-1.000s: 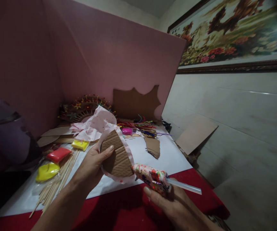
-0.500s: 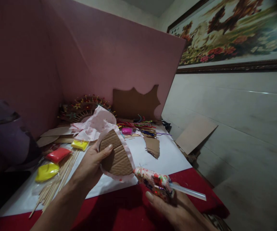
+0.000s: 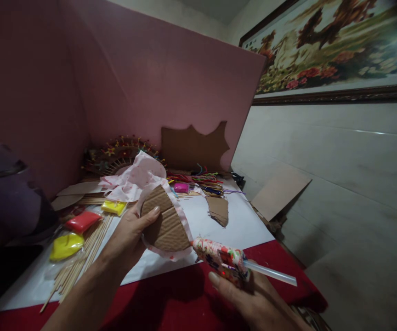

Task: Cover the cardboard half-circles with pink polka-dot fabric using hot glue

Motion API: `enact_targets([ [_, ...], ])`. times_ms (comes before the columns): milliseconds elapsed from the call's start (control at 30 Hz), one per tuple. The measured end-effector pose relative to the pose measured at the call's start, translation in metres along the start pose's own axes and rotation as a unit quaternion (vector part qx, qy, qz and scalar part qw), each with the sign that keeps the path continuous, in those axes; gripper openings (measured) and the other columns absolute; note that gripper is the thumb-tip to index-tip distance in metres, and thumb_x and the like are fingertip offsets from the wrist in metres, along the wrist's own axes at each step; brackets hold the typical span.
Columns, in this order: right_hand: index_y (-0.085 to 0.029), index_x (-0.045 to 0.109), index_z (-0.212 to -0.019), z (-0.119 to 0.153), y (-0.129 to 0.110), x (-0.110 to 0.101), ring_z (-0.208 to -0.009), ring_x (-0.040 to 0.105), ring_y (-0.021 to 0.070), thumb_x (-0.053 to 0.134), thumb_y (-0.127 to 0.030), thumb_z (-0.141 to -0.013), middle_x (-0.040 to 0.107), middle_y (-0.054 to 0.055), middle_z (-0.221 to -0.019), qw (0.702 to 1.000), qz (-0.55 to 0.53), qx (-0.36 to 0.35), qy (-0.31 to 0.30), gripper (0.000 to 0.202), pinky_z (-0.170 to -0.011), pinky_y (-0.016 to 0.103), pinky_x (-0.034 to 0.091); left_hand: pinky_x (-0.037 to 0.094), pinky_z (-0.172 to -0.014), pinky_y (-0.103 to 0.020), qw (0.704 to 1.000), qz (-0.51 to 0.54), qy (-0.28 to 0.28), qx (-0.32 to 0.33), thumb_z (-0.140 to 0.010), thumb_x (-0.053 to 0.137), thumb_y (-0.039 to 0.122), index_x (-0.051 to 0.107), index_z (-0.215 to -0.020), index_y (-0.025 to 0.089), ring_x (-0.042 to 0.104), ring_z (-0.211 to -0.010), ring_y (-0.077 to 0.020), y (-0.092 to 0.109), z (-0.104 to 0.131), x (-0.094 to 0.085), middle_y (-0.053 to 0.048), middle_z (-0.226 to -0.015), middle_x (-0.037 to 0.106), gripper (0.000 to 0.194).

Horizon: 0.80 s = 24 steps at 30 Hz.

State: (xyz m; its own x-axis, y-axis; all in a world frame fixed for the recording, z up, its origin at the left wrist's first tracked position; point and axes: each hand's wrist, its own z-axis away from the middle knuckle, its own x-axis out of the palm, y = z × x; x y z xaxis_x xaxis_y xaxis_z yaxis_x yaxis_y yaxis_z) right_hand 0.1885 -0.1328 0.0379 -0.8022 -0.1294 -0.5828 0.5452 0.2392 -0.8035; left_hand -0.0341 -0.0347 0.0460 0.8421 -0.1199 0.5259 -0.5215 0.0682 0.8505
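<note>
Applying glue, seemingly; left hand (image 3: 124,236) pinches cardboard piece (image 3: 166,225) above table (image 3: 284,259), thumb on top; right fingers wrap glue gun (image 3: 219,258), nozzle beside corner near fabric border (image 3: 182,218); next move calls for steady nozzle.

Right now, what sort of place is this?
Likely a home craft corner: a glue gun in the right hand, wooden sticks on the table, and a framed picture on the wall.
</note>
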Motion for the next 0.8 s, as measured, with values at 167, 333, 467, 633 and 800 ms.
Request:
enact_targets([
  [167, -0.019, 0.069, -0.095, -0.008, -0.01, 0.005, -0.086, 0.062, 0.0237, 0.047, -0.045, -0.087, 0.069, 0.005, -0.086, 0.998, -0.053, 0.033, 0.022, 0.035, -0.084, 0.035, 0.049, 0.058, -0.067, -0.03, 1.0, -0.005, -0.008, -0.006, -0.068, 0.072, 0.013, 0.061, -0.11, 0.017, 0.071, -0.073, -0.0217, -0.001, 0.0, -0.001, -0.009, -0.091, 0.074, 0.043],
  [333, -0.021, 0.068, -0.105, -0.013, -0.015, 0.009, -0.098, 0.061, 0.0258, 0.054, -0.042, -0.084, 0.069, 0.006, -0.098, 0.996, -0.084, 0.041, 0.009, 0.033, -0.09, 0.037, 0.047, 0.058, -0.066, -0.029, 1.0, 0.004, -0.017, -0.014, -0.067, 0.073, 0.012, 0.062, -0.11, 0.017, 0.071, -0.075, -0.0224, -0.002, -0.001, 0.001, -0.009, -0.091, 0.075, 0.045],
  [467, -0.023, 0.058, -0.122, -0.015, -0.015, 0.007, -0.116, 0.053, 0.0254, 0.052, -0.043, -0.086, 0.062, 0.006, -0.12, 0.989, -0.132, 0.034, 0.05, 0.042, -0.099, 0.038, 0.042, 0.058, -0.067, -0.029, 1.0, 0.011, -0.022, -0.013, -0.067, 0.073, 0.012, 0.061, -0.113, 0.019, 0.071, -0.077, -0.0225, -0.002, 0.0, 0.002, -0.009, -0.092, 0.075, 0.048],
  [633, -0.021, 0.057, -0.12, -0.024, 0.008, -0.008, -0.117, 0.05, 0.0266, 0.051, -0.045, -0.086, 0.06, 0.008, -0.122, 0.981, -0.046, 0.043, 0.182, 0.042, -0.103, 0.042, 0.034, 0.058, -0.065, -0.028, 1.0, 0.0, -0.002, -0.011, -0.066, 0.073, 0.011, 0.064, -0.105, 0.015, 0.071, -0.075, -0.0227, 0.0, -0.002, -0.001, -0.009, -0.089, 0.075, 0.039],
  [800, -0.018, 0.058, -0.093, -0.039, 0.043, -0.023, -0.083, 0.061, 0.0246, 0.041, -0.036, -0.09, 0.066, 0.007, -0.086, 0.965, 0.185, 0.06, 0.177, 0.024, -0.076, 0.035, 0.044, 0.059, -0.059, -0.029, 0.999, -0.002, 0.036, 0.003, -0.067, 0.071, 0.008, 0.061, -0.109, 0.015, 0.069, -0.066, -0.0203, 0.003, -0.003, 0.001, -0.008, -0.081, 0.074, 0.043],
])
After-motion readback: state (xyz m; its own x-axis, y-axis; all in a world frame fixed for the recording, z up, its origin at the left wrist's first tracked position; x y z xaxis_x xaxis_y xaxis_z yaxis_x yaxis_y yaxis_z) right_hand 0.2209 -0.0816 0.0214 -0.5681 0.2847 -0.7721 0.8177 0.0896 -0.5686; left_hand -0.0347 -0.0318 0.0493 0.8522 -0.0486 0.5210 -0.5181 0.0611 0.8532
